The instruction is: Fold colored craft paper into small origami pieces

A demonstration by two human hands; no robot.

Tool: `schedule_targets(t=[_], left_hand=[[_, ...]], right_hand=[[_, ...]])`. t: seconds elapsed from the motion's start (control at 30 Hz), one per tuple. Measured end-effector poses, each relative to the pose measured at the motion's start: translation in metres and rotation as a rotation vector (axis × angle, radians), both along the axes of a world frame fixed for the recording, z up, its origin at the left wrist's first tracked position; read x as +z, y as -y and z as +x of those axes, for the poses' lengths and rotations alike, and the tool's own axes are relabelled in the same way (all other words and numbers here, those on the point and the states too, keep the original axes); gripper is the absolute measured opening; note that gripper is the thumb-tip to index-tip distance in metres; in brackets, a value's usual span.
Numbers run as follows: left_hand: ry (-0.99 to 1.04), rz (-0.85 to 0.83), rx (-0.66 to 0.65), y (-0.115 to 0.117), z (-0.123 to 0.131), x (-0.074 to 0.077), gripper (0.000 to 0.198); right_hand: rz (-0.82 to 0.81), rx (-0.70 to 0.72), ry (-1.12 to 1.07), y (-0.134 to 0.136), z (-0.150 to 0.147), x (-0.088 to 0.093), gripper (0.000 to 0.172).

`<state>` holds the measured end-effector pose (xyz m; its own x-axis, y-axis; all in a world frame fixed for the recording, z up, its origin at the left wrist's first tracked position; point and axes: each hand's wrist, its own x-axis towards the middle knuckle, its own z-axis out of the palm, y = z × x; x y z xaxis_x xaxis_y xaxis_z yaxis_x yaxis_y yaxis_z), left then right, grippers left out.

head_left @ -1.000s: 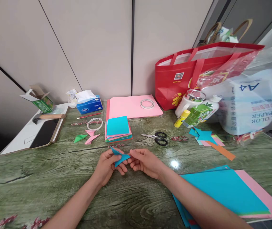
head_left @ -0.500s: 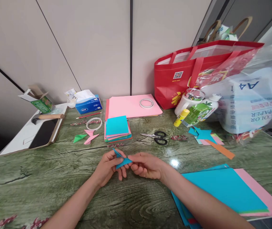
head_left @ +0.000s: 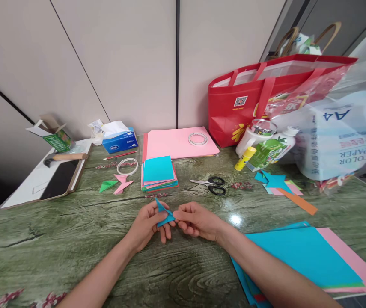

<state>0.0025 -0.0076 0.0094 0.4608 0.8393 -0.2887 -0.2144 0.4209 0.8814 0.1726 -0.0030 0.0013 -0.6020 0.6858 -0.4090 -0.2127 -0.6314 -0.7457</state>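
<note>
The left hand [head_left: 146, 224] is pinching a folded blue origami piece [head_left: 163, 219] between thumb and fingers, and the right hand [head_left: 197, 220] is gripping its right-hand tip, thumb against fingertips. Another pointed corner is sticking up above the left thumb. The piece is sitting between both hands, over the wood-grain tabletop [head_left: 89, 231]. Beyond it, a stack of coloured paper squares [head_left: 159, 169] is lying near black-handled scissors [head_left: 213, 186], while a large blue sheet [head_left: 307, 252] is lying beneath the right forearm

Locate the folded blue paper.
In the head view, the folded blue paper is just left of centre, held by the left hand and right hand, below the small-paper stack.
</note>
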Motion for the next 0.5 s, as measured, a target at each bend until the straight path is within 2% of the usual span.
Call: schedule_targets(t=[0.1,0.27,0.43,0.5], left_hand=[[-0.028,0.024,-0.021,-0.0006,-0.0016,0.0008,0.017],[-0.083,0.086,-0.055,0.0003,-0.0022,0.0031,0.021],[-0.131,0.124,-0.164,0.0036,-0.0012,0.0006,0.022],[-0.160,0.118,-0.171,0.0044,-0.0007,-0.0009,0.021]], right_hand=[[0.012,0.052,-0.033,-0.0001,0.0014,-0.0004,0.029],[-0.088,0.082,-0.079,-0.0007,0.0011,-0.0030,0.042],[-0.076,0.067,-0.056,-0.0006,-0.0005,-0.0047,0.032],[-0.079,0.053,-0.051,-0.0007,-0.0005,-0.0037,0.031]])
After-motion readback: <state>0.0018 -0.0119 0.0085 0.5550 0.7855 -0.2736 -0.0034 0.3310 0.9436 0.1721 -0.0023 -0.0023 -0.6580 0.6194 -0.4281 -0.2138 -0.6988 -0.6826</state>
